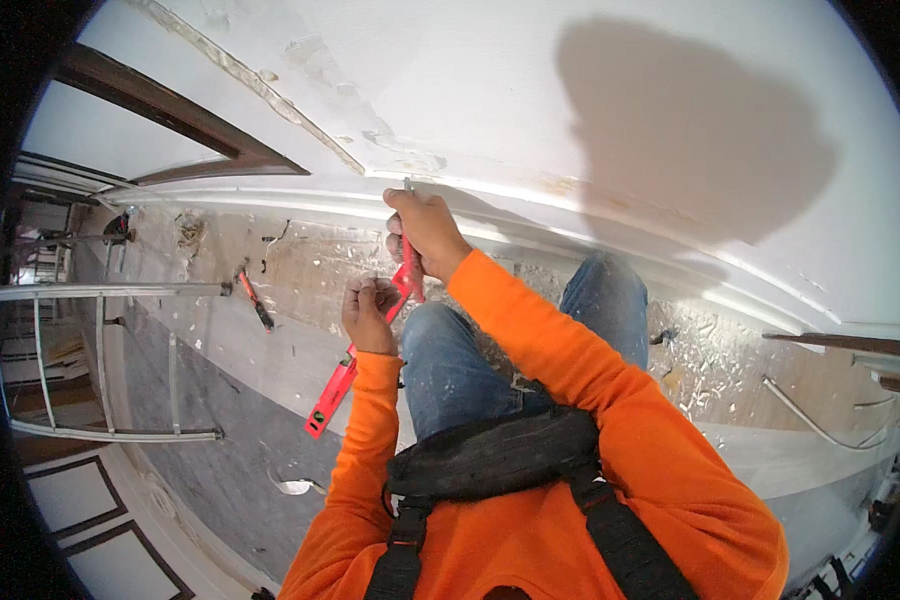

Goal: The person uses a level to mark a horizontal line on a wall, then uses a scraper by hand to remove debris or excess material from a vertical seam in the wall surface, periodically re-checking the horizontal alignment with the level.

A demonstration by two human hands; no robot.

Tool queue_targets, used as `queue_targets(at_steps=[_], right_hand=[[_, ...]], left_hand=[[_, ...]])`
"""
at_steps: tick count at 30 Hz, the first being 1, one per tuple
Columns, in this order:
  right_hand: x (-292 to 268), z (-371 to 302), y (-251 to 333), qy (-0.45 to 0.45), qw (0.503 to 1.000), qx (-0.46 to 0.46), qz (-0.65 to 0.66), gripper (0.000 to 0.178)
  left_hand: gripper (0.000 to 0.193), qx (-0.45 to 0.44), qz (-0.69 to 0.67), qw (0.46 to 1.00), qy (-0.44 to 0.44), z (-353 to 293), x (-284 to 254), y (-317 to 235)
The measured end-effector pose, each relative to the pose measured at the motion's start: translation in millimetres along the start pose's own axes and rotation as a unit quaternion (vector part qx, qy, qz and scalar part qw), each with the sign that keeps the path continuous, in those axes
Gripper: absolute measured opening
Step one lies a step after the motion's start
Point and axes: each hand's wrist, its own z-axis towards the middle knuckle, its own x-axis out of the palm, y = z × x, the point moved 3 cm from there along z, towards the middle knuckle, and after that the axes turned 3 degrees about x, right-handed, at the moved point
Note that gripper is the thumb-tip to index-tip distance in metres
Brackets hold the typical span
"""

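Note:
My right hand (pixel 430 232) is closed round a slim red-handled tool (pixel 407 252); its narrow metal tip points up at the foot of the white wall. To its lower left, my left hand (pixel 368 312) has its fingers curled and pinched together, and what lies between them is hidden. A red spirit level (pixel 332 398) runs slantwise behind my left wrist, its upper end close to both hands. Whether the left fingers touch it I cannot tell. Both hands are in front of my bent knees, near the wall.
White wall (pixel 450 90) with a rough filler strip rises ahead, above a baseboard. Debris-strewn flooring holds an orange and black hand tool (pixel 257 300). An aluminium ladder (pixel 120 291) is at left. A bent metal tube (pixel 810 415) lies right, and a small light-coloured object (pixel 295 487) lower left.

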Motion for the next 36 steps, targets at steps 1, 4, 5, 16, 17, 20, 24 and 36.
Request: queue_targets(at_steps=[1, 4, 5, 16, 17, 20, 24, 36], right_hand=[[-5, -3, 0, 0.003, 1.000, 0.012, 0.000, 0.024], [-31, -11, 0, -0.006, 1.000, -0.015, 0.002, 0.024], [-37, -12, -2, -0.008, 1.000, -0.017, -0.001, 0.024], [-78, -89, -3, -0.049, 0.989, -0.028, -0.136, 0.032], [-72, -81, -4, -0.037, 0.976, -0.026, -0.211, 0.035], [-51, -48, 4, -0.030, 0.933, -0.117, -0.339, 0.042], [-42, -28, 14, 0.015, 0.920, -0.123, -0.371, 0.040], [-52, -21, 26, 0.040, 0.974, -0.031, -0.222, 0.030]], left_hand=[[0.014, 0.013, -0.005, 1.000, 0.017, 1, -1, 3], [0.014, 0.008, -0.003, 1.000, 0.024, 4, 1, 17], [0.013, 0.002, -0.004, 1.000, 0.024, 4, 2, 21], [0.018, -0.019, 0.008, 0.998, 0.055, 10, 13, 5], [0.022, -0.010, 0.009, 0.996, 0.083, 11, 24, 2], [0.023, -0.026, -0.033, 0.987, 0.152, 18, 62, -9], [0.023, -0.035, -0.002, 0.979, 0.199, 31, 95, -25], [0.016, -0.054, -0.105, 0.969, 0.219, 51, 122, -14]])
